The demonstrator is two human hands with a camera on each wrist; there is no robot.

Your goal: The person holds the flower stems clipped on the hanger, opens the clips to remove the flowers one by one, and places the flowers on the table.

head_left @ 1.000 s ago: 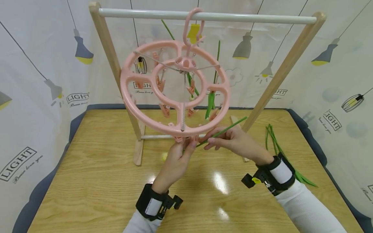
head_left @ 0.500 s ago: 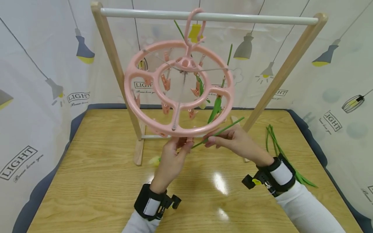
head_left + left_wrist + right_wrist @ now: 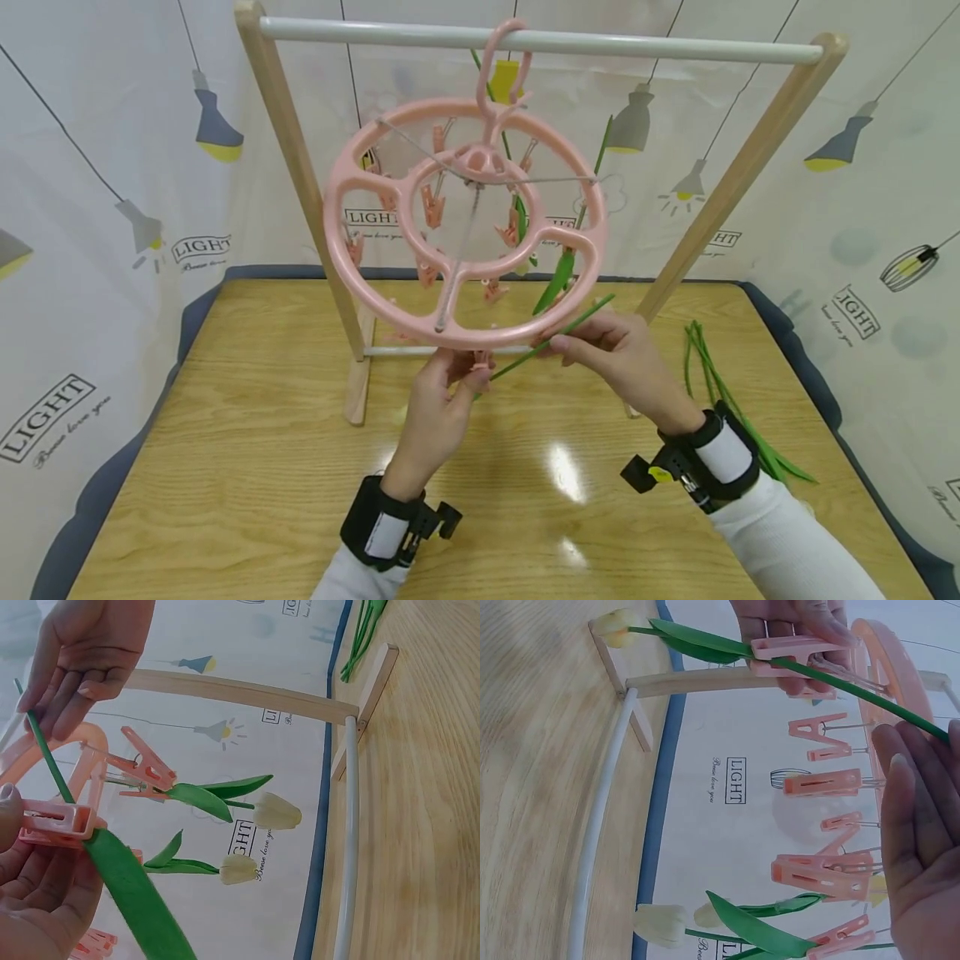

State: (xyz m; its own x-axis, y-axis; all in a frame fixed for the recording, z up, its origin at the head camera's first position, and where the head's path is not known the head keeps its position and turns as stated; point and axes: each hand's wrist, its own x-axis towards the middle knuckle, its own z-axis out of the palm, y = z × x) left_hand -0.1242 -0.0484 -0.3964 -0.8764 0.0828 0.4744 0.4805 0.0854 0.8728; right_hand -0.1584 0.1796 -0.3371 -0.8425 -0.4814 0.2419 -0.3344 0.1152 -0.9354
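Note:
My left hand [image 3: 437,408] pinches a pink clothespin [image 3: 56,819] that hangs from the front rim of a round pink drying hanger [image 3: 480,337]. An artificial white tulip [image 3: 615,628] has its green stem across that clothespin's mouth; whether the clothespin clamps it I cannot tell. The stem's free end slants up to my right hand [image 3: 630,367], whose thumb and fingers pinch it just below the rim. Two more white tulips, a nearer one [image 3: 276,811] and a farther one [image 3: 238,868], hang bloom-down from other clothespins. In the head view, my left hand hides the held tulip's bloom.
The hanger hooks over the white bar [image 3: 645,46] of a wooden-legged rack [image 3: 738,175]. Several other pink clothespins [image 3: 821,782] dangle beneath it. Green-stemmed flowers [image 3: 708,371] lie on the wooden table [image 3: 247,500] at the right, partly behind my right forearm. A printed cloth stands behind.
The hanger has turned, and the hanging tulips at its back have shifted right. My left hand has moved left with the clothespin. Lately my right hand has slid slightly right along the stem.

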